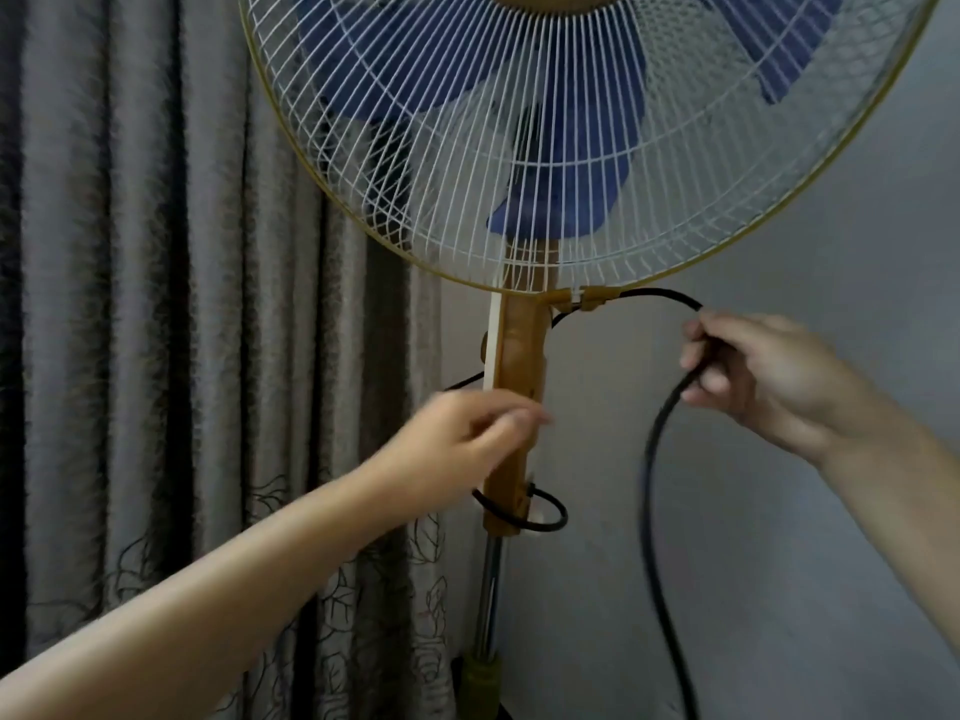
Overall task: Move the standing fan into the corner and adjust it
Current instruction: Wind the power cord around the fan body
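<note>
The standing fan (519,350) stands upright between a curtain and a wall, with a white wire grille (675,163), blue blades and a tan neck on a chrome pole (491,600). My left hand (462,439) is on the tan neck, fingers curled against it; motion blur hides how firmly it grips. My right hand (763,371) is to the right of the neck, closed around the black power cord (654,475). The cord arcs from under the grille into that hand and hangs down past the frame's bottom. A small cord loop (545,511) hangs at the neck's lower end.
A grey curtain (156,330) with a leaf pattern near its hem hangs behind and left of the fan. A plain grey wall (831,537) fills the right side. The fan's dark base shows only as an edge at the bottom.
</note>
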The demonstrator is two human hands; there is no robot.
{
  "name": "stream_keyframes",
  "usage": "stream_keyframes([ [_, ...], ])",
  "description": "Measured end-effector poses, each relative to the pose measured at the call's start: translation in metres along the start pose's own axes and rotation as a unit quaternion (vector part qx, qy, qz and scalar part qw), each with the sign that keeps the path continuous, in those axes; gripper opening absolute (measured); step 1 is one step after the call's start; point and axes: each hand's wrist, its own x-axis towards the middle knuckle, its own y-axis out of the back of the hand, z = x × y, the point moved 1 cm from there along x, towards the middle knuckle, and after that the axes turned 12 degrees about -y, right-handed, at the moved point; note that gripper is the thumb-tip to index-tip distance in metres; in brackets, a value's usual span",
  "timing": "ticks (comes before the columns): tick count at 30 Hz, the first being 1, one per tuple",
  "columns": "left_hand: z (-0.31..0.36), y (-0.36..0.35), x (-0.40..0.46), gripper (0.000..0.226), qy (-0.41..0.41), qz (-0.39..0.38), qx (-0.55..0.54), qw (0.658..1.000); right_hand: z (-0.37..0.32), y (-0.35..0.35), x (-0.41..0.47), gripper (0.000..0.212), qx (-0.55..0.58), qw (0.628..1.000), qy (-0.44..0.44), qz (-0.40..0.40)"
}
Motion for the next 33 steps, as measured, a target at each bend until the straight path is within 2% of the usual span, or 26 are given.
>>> stream_keyframes([
  [2,0.024,-0.017,0.001,0.038,0.038,-0.157,-0.142,0.977,0.000,-0.013,0.002,0.032,0.070,0.997,-0.009,-0.030],
  [4,0.033,-0.023,-0.002,0.037,0.036,-0.283,-0.198,0.938,0.002,-0.024,0.005,0.035,0.118,0.990,-0.024,-0.071],
  [7,0.024,-0.010,-0.014,0.026,0.095,-0.357,-0.246,0.896,0.011,-0.032,0.010,0.035,0.124,0.984,-0.038,-0.119],
  [8,0.017,0.000,-0.018,0.027,0.137,-0.373,-0.222,0.890,0.015,-0.033,0.011,0.035,0.117,0.984,-0.035,-0.129],
  [10,-0.002,0.025,-0.026,0.032,0.222,-0.377,-0.106,0.893,0.023,-0.032,0.010,0.034,0.094,0.983,-0.027,-0.155],
  [13,-0.024,0.079,-0.032,0.038,0.311,-0.266,0.062,0.910,0.034,-0.035,0.009,0.030,0.066,0.968,-0.025,-0.241],
  [16,-0.040,0.129,-0.027,0.039,0.332,-0.051,0.137,0.932,0.044,-0.037,0.015,0.032,0.075,0.954,-0.023,-0.290],
  [19,-0.061,0.161,-0.017,0.039,0.283,0.164,0.171,0.929,0.048,-0.026,0.027,0.030,0.090,0.970,-0.004,-0.227],
  [21,-0.078,0.168,-0.008,0.036,0.244,0.245,0.183,0.920,0.052,-0.014,0.038,0.026,0.101,0.983,-0.005,-0.153],
  [24,-0.101,0.152,0.014,0.033,0.238,0.315,0.062,0.917,0.066,0.004,0.061,0.021,0.121,0.992,-0.020,-0.030],
  [27,-0.113,0.118,0.045,0.032,0.247,0.329,-0.069,0.909,0.084,0.010,0.091,0.016,0.105,0.992,-0.041,0.065],
  [30,-0.115,0.085,0.075,0.033,0.227,0.346,-0.187,0.891,0.108,0.000,0.119,0.018,-0.021,0.996,-0.051,0.067],
  [31,-0.114,0.077,0.084,0.031,0.216,0.352,-0.224,0.883,0.116,-0.007,0.126,0.024,-0.076,0.994,-0.061,0.049],
  [33,-0.111,0.062,0.098,0.032,0.198,0.360,-0.309,0.858,0.132,-0.024,0.133,0.037,-0.150,0.984,-0.089,-0.036],
])
